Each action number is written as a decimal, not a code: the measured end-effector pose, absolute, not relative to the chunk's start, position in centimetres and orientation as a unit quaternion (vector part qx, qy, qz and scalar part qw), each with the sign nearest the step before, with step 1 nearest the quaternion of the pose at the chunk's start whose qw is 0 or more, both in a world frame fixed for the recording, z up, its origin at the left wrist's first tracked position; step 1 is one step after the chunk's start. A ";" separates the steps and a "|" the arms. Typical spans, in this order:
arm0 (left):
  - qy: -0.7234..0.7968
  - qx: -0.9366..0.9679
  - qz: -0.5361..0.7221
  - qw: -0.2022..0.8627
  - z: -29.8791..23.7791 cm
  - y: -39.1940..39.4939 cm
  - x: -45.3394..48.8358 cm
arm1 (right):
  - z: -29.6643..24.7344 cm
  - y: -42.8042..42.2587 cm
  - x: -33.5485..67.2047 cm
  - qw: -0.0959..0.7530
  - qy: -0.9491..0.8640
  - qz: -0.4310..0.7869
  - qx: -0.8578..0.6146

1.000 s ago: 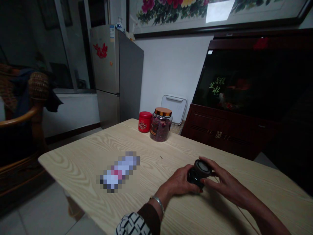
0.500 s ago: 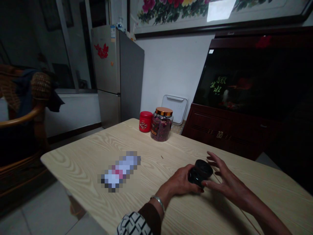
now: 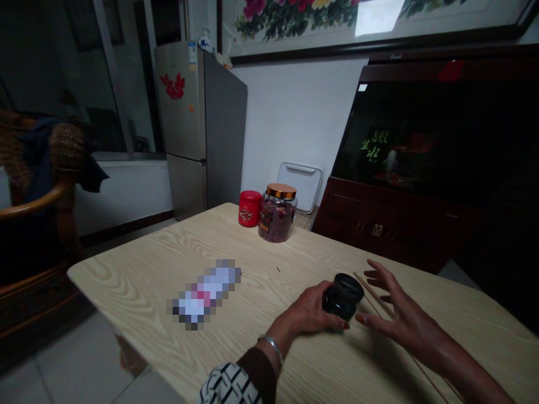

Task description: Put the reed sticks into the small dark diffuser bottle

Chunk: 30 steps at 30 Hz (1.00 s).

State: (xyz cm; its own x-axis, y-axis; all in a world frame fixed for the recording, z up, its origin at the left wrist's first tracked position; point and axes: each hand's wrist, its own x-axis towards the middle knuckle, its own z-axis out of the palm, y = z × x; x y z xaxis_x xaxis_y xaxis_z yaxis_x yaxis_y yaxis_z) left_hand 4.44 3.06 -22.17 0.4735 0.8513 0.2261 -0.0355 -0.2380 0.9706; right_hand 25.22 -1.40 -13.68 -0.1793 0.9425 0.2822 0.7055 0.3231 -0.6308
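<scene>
My left hand (image 3: 310,310) is wrapped round a small dark glass jar (image 3: 339,302) with a black lid. The jar is a little tilted, low over the right part of the table; whether its base touches the wood I cannot tell. Just to the right of the jar, my right hand (image 3: 396,306) is open, its thumb and fingers spread and holding nothing. Several long thin wooden sticks (image 3: 426,375) lie on the table beneath that hand and forearm, which hide part of them.
On the wooden table (image 3: 168,264) a red canister (image 3: 250,209) stands beside a clear jar of dried flowers (image 3: 277,217) with a copper lid. A blurred-out flat object (image 3: 208,292) lies on the left. A tiny brown scrap (image 3: 278,269) lies mid-table. Behind are a fridge (image 3: 181,129) and a fish tank (image 3: 416,134).
My right hand has drawn away from the jar to the right, its fingers spreading, and more of the sticks shows. The left hand keeps its hold on the jar.
</scene>
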 end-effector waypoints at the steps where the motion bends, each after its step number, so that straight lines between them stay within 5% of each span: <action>1: 0.304 0.671 0.414 0.535 -22.2 3.1 4.5 | -13.7 -1.4 25.0 0.322 -0.753 0.192 -0.541; 19: 0.302 0.674 0.421 0.526 -22.6 3.3 4.5 | -12.7 -2.3 24.6 0.286 -0.744 0.150 -0.585; 25: 0.298 0.670 0.420 0.534 -22.6 3.3 4.6 | -12.8 -1.7 25.3 0.337 -0.740 0.116 -0.571; 30: 0.302 0.674 0.418 0.528 -22.4 3.3 4.5 | -13.2 -1.0 24.7 0.271 -0.797 0.169 -0.513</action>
